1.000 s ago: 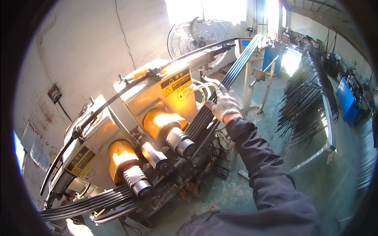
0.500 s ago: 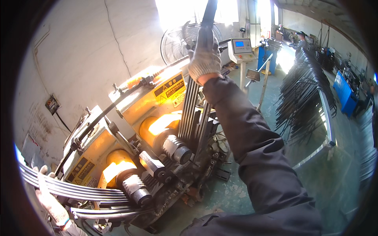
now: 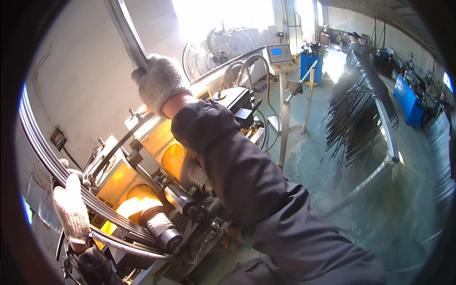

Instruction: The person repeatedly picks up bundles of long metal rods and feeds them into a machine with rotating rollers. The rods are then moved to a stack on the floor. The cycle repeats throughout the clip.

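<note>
My right hand [image 3: 162, 83], in a grey-white knit glove, is raised in front of the wall and closed around long metal bars [image 3: 127, 33], which run up out of view. On the left, my gloved left hand [image 3: 71, 206] is closed on a bundle of thin, curved metal bars [image 3: 40, 142]. That bundle bends down to the ridged front roller [image 3: 164, 232] of a yellow bending machine [image 3: 114, 183]. Behind it, a second ridged roller [image 3: 194, 173] is partly hidden by my right sleeve. A ribbed rod [image 3: 126, 246] lies below the bundle.
A control box [image 3: 279, 53] with a blue screen stands on a post beyond the machine. Behind it is a large fan [image 3: 218, 50]. Many dark rods [image 3: 354, 104] hang on a metal rack [image 3: 388, 130] at right. A person [image 3: 354, 45] stands far back.
My right hand has swung left with its bars, away from the fan. My left hand has risen and closed on the bundle, whose free end now curves higher. The view has shifted slightly.
</note>
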A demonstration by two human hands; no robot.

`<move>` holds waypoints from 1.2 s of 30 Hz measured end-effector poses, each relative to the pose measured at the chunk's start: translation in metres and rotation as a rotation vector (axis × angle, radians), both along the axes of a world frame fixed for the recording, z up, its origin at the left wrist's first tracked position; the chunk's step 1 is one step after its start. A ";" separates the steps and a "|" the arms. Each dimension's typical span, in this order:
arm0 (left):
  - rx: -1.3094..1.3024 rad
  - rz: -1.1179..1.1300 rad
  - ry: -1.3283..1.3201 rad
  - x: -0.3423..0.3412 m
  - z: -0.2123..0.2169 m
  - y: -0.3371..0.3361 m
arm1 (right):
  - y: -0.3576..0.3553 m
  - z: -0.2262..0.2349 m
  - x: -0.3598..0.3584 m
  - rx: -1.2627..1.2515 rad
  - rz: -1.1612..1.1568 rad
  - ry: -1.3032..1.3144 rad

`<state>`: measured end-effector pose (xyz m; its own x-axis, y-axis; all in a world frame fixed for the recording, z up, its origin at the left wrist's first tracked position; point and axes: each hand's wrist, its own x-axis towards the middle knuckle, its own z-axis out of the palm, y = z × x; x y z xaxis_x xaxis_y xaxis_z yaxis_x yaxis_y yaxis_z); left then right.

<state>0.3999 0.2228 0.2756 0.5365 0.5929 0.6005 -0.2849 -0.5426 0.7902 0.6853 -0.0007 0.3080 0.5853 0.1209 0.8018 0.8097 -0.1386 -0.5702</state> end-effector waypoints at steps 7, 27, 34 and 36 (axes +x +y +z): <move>0.125 0.106 0.217 -0.010 0.002 0.009 | -0.006 0.006 -0.016 -0.018 -0.103 0.057; 0.182 0.101 0.170 -0.018 0.006 -0.014 | 0.016 -0.019 0.055 0.130 -0.002 -0.419; 0.368 0.228 0.241 -0.019 0.004 -0.008 | 0.014 -0.004 0.024 0.027 -0.222 -0.140; 0.481 0.224 0.204 -0.017 0.003 -0.005 | 0.009 -0.005 0.018 0.020 -0.308 -0.219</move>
<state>0.3830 0.2178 0.2782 0.5628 0.3906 0.7285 0.0108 -0.8847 0.4660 0.7033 0.0080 0.3030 0.4061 -0.0508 0.9124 0.8349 -0.3854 -0.3930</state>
